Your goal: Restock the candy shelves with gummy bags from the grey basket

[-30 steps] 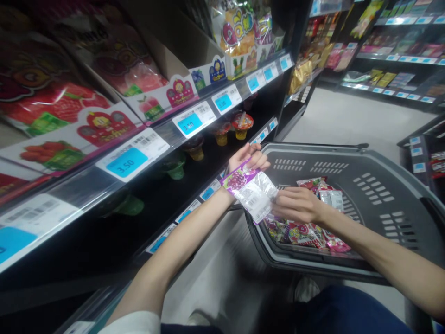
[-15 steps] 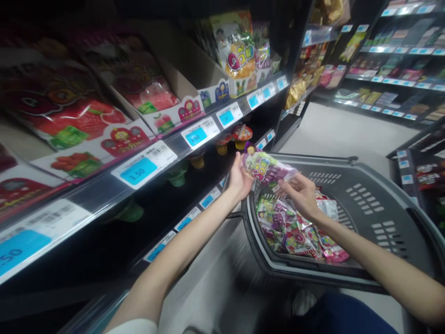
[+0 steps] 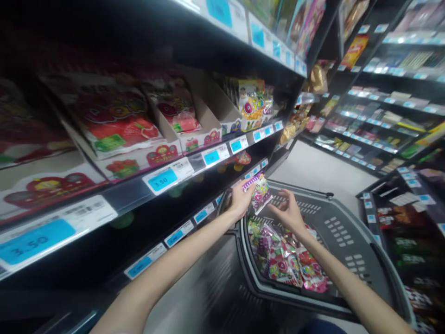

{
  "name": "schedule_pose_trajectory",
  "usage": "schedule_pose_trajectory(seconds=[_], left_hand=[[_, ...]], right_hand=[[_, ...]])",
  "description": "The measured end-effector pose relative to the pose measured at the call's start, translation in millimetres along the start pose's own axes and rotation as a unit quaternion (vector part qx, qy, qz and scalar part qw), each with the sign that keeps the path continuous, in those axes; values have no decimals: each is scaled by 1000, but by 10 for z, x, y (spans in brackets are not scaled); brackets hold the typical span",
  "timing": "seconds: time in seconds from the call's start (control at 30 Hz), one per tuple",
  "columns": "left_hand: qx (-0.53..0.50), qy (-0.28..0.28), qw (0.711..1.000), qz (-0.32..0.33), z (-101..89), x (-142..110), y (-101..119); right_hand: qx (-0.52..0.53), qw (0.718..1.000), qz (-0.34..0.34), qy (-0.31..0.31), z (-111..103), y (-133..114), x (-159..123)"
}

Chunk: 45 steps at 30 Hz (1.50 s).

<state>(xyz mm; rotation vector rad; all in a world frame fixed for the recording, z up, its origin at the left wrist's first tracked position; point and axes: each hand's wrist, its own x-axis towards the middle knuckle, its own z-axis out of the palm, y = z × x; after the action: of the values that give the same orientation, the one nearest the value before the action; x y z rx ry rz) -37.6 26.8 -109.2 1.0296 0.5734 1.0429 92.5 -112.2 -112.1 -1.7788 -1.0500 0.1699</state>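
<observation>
My left hand (image 3: 239,201) grips a purple-topped candy packet (image 3: 260,194) and holds it up over the near left rim of a grey shopping basket (image 3: 344,236). My right hand (image 3: 288,211) hovers just right of the packet with its fingers spread, holding nothing. Inside the basket lie several more candy packets (image 3: 285,260) in red, purple and green. The shelf (image 3: 174,176) with boxed candy bags runs along my left.
Blue price tags (image 3: 162,179) line the shelf edges. Small jelly cups (image 3: 242,159) stand on the lower shelf behind my left hand. More racks of goods (image 3: 375,120) stand across the aisle at the right, with pale floor (image 3: 320,171) between.
The view has tilted upward. My right hand has let go of the packet and opened; my left hand alone holds it now, turned upright above the basket.
</observation>
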Motion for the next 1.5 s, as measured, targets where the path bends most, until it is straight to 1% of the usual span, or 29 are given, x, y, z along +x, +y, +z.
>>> schedule_pose_trajectory(seconds=[0.03,0.07,0.13,0.2,0.27,0.33,0.4,0.43,0.5,0.57,0.63,0.73,0.8,0.87,0.93,1.03,1.13,1.27,1.33,1.5], left_hand=[[11,-6,1000,8,1,9,-17],[18,-12,1000,15,2,15,-27],[26,-28,999,29,3,19,-33],[39,-41,998,37,0,19,-27],[52,-48,997,43,-5,19,-12],[54,-50,996,47,-5,15,13],[46,-62,996,50,1,1,45],[37,-79,995,51,6,-11,61],[7,-123,991,56,19,-39,83],[-6,-161,985,69,28,-61,82],[23,-165,983,79,34,-69,58],[120,-160,976,87,39,-62,-2],[178,-181,962,100,45,-60,-42],[214,-212,946,117,49,-64,-71],[239,-238,932,131,48,-73,-85],[269,-257,916,150,37,-90,-75],[281,-265,910,152,22,-108,-50],[276,-273,909,154,8,-127,-34],[276,-272,908,158,9,-133,-29],[279,-274,909,143,22,-142,-20]], right_hand=[[-34,999,-34,-15,2,-64,9],[-57,996,-52,-34,18,-131,20],[-80,993,-50,-69,88,-249,50],[-99,991,-27,-88,191,-323,94],[-122,988,-13,-97,290,-353,146],[-142,985,-24,-94,359,-355,202],[-162,982,-42,-84,375,-342,271],[-171,981,-47,-80,359,-334,318],[-181,980,-45,-70,275,-327,459],[-170,983,-46,-43,129,-357,675],[-135,989,-63,11,-53,-449,962],[-30,990,-106,94,-304,-717,1454],[64,983,-127,117,-403,-948,1770],[128,976,-135,117,-428,-1177,2051],[145,973,-137,114,-380,-1374,2287],[133,973,-139,123,-223,-1575,2559],[107,974,-134,149,-46,-1662,2742],[56,975,-101,188,101,-1665,2892],[27,980,-84,179,127,-1650,2943],[-42,991,-59,111,131,-1647,3039]])
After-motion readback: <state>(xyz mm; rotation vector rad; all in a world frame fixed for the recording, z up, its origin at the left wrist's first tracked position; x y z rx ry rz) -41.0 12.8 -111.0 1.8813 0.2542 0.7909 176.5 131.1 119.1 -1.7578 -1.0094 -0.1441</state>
